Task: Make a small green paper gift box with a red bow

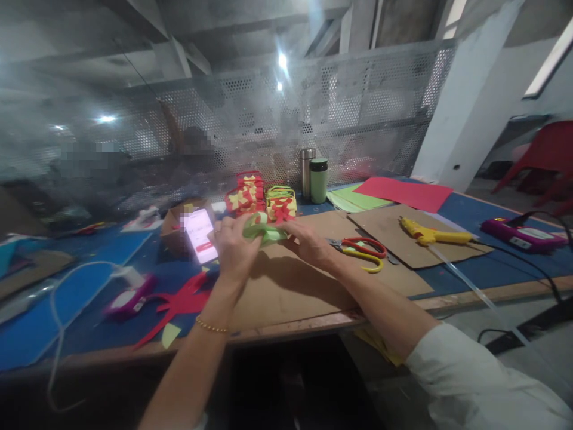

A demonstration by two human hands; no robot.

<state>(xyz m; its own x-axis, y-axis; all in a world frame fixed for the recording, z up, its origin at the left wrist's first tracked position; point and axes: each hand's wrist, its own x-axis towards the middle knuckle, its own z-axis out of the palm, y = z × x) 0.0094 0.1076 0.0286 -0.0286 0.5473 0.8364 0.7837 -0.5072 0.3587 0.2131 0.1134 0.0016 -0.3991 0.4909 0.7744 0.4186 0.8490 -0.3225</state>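
Observation:
Both my hands hold a light green paper piece (pixel 262 230) above a brown cardboard sheet (pixel 286 280) at the table's middle. My left hand (pixel 235 248) grips its left end with closed fingers. My right hand (pixel 308 242) pinches its right end. Just behind the hands stand finished red, yellow and green paper baskets (pixel 262 200). A lit phone (pixel 200 236) leans beside my left hand.
Red and yellow scissors (pixel 364 251) lie right of my right hand. A yellow glue gun (pixel 430 234) rests on cardboard further right. Two flasks (pixel 314 176), red paper (pixel 403 192) and green paper (pixel 353 200) are at the back. Red paper scraps (pixel 179 304) lie at front left.

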